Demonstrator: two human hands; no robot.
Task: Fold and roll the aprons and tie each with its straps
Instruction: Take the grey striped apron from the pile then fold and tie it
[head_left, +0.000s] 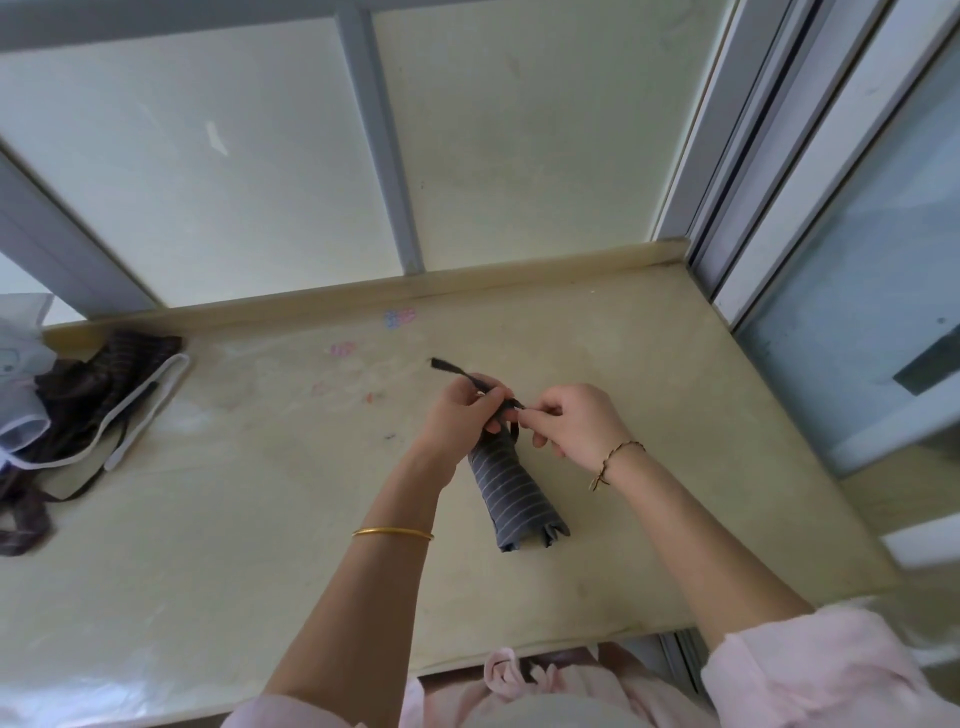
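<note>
A grey striped apron (511, 493), rolled into a tight tube, lies on the pale table (260, 519) with its near end toward me. At its far end my left hand (462, 410) grips one dark strap (454, 369), whose loose tip sticks out to the upper left. My right hand (576, 421) pinches the other strap end right beside the left hand, above the roll's top. The straps cross between my fingertips; whether a knot is formed is hidden by the fingers.
A heap of dark striped aprons with white straps (98, 410) lies at the table's left edge, beside a pale cloth (21, 374). A raised lip (467, 280) and window panes border the back; a sliding frame stands at right.
</note>
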